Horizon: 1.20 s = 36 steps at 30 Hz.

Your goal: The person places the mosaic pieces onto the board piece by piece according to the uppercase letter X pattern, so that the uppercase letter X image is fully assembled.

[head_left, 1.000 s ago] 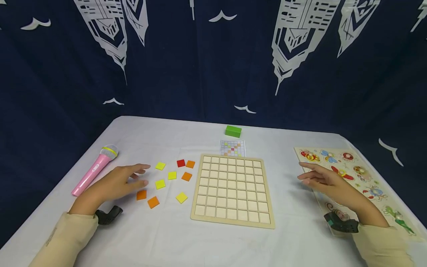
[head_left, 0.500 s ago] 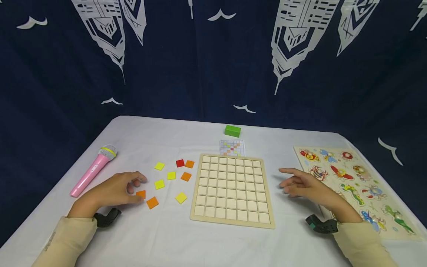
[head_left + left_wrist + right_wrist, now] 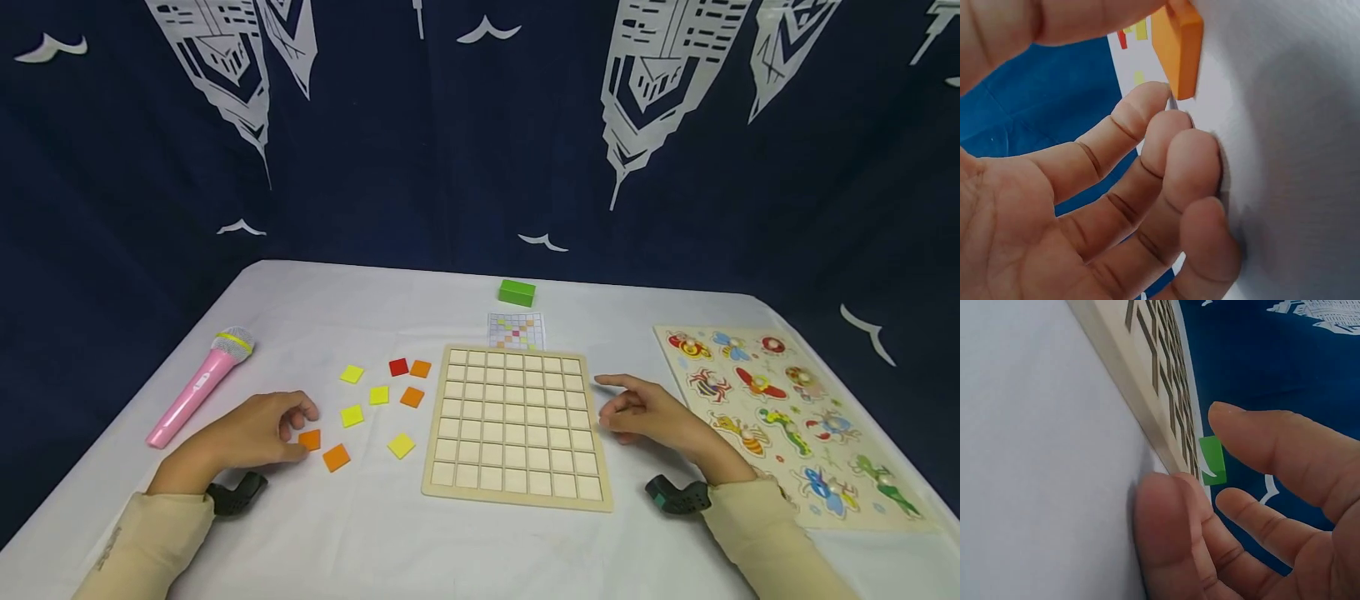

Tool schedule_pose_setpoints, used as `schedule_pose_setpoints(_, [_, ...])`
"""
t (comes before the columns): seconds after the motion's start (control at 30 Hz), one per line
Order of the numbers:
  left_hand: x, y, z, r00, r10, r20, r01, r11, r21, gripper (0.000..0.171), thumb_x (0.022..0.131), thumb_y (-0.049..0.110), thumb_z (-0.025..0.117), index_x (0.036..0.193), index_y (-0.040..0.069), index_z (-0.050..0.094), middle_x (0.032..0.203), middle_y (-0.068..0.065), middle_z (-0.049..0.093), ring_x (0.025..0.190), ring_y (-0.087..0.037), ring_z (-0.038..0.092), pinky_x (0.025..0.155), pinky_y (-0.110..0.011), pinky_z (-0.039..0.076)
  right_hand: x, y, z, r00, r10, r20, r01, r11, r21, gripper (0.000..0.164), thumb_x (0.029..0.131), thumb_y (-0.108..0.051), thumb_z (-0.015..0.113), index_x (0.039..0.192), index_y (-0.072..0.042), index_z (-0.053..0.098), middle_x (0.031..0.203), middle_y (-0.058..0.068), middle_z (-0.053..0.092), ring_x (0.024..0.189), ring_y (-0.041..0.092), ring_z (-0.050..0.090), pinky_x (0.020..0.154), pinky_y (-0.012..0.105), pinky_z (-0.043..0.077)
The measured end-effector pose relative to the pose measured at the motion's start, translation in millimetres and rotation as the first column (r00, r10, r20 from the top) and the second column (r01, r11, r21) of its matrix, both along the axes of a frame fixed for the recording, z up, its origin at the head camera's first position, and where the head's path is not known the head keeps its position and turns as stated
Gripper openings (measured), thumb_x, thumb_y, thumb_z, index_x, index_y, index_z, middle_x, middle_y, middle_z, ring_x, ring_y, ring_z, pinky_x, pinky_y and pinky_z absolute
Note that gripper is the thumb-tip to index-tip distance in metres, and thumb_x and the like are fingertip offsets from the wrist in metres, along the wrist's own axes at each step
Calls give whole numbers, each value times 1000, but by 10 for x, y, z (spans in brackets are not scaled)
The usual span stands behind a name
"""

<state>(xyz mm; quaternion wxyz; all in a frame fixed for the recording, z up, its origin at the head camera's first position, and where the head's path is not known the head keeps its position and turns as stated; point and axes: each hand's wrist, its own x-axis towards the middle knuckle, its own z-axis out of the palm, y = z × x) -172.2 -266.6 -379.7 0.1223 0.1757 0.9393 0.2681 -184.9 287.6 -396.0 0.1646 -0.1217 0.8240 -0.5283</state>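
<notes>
In the head view, my left hand (image 3: 258,429) rests low on the table at the left, fingers bent, around an orange tile (image 3: 311,439). The left wrist view shows the thumb at the top of this orange tile (image 3: 1180,53), with the index fingertip close to its lower corner; whether it touches cannot be told. A second orange tile (image 3: 336,457) lies just right of it. My right hand (image 3: 652,414) is beside the right edge of a wooden grid board (image 3: 517,502), index finger stretched towards it, other fingers loosely bent. Nothing is held in it.
More yellow, red and orange tiles, such as a yellow tile (image 3: 401,446), lie left of the board. Behind it are a printed pattern card (image 3: 516,331) and a green block (image 3: 517,292). A pink microphone (image 3: 197,387) lies far left, an insect puzzle board (image 3: 780,417) right.
My right hand has moved left, from over the puzzle board to the grid board's edge. My left hand has drawn slightly back and lowered, its fingers bending around the orange tile.
</notes>
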Motion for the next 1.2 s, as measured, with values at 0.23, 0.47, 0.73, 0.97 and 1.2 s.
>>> schedule_pose_setpoints(0.23, [4,-47,-47,1000,-15,-23,16,1000,15,30,81,11,86,104,9,68,90,3,58,80,-13,53,71,-27,47,-56,-107,-52,998,-6,-65,8,1000,30,76,91,1,83,154,15,43,91,8,64,58,8,51,54,25,48])
schedule_pose_setpoints(0.47, [6,-74,-70,1000,-5,-30,5,1000,14,28,79,14,89,97,12,68,86,4,58,78,-12,53,70,-25,47,-52,-173,-48,995,3,-99,7,994,109,77,88,-4,88,152,13,49,91,7,55,56,8,46,51,24,43])
schedule_pose_setpoints(0.73, [3,-72,-60,1000,-14,-25,14,999,32,26,78,11,88,96,11,69,85,4,58,78,-11,53,70,-24,48,-54,-127,-26,995,54,-84,-43,992,121,85,84,-3,92,153,15,46,97,8,53,65,11,45,56,25,44])
schedule_pose_setpoints(0.97, [4,-64,-50,999,-15,-40,17,999,35,24,79,11,88,95,12,71,86,4,60,78,-11,54,71,-24,49,-69,-116,-14,996,64,-65,-56,992,112,89,83,-3,93,155,15,44,99,9,53,67,12,46,56,25,46])
schedule_pose_setpoints(1.2, [0,-3,-23,993,-18,-116,22,999,32,25,78,12,88,97,13,72,87,7,62,81,-10,56,74,-26,50,-72,-117,-21,996,62,-66,-53,990,128,89,82,-3,93,154,15,44,99,8,53,68,13,46,57,25,44])
